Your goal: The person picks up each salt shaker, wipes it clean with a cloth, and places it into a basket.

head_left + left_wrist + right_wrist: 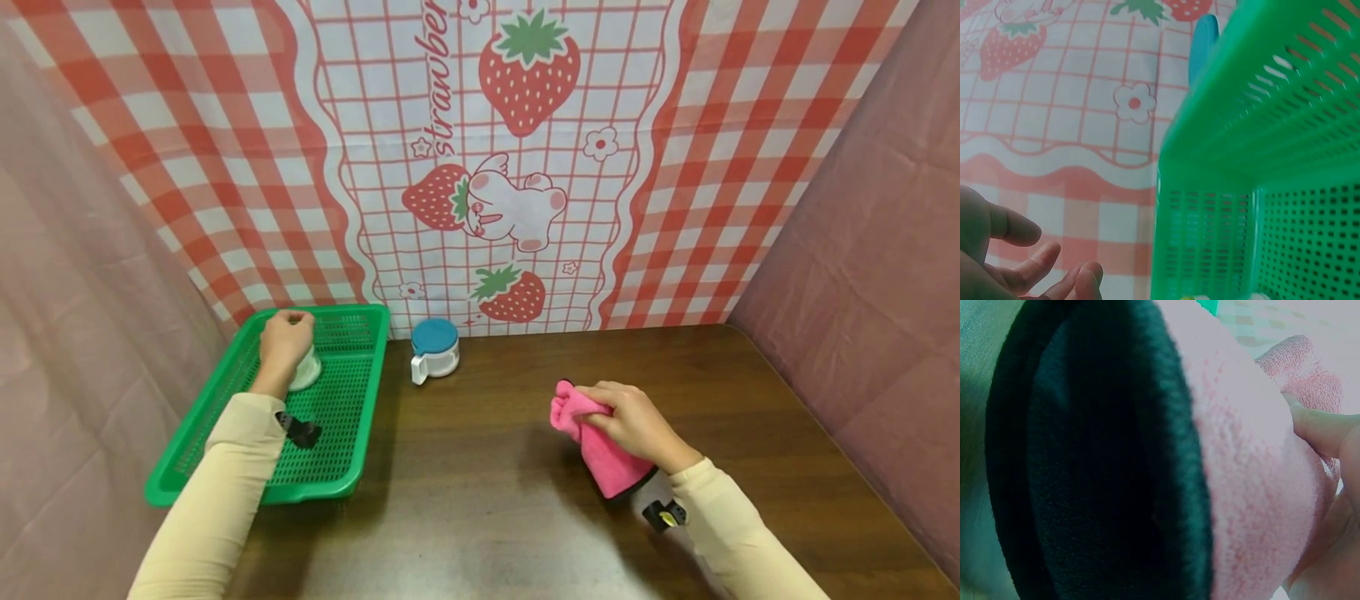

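My left hand (287, 342) is over the far part of a green plastic basket (367, 417). In the left wrist view its fingers (1016, 225) are loosely bent, with a gap to the thumb and nothing between them. Just beneath that hand, a whitish, clear-looking container (306, 372) stands in the basket, partly hidden by the hand. My right hand (633, 421) grips a pink cloth (611, 462) with dark edging, thumb and fingers pinching its bunched upper part. The cloth's lower end hangs near the tabletop; the right wrist view shows its dark inner fold.
A clear jar with a blue lid (435, 337) and a white handle stands right of the basket, near the back of the brown wooden table (465, 483). A strawberry-print curtain (517, 275) hangs behind, with pink fabric (862, 275) on both sides.
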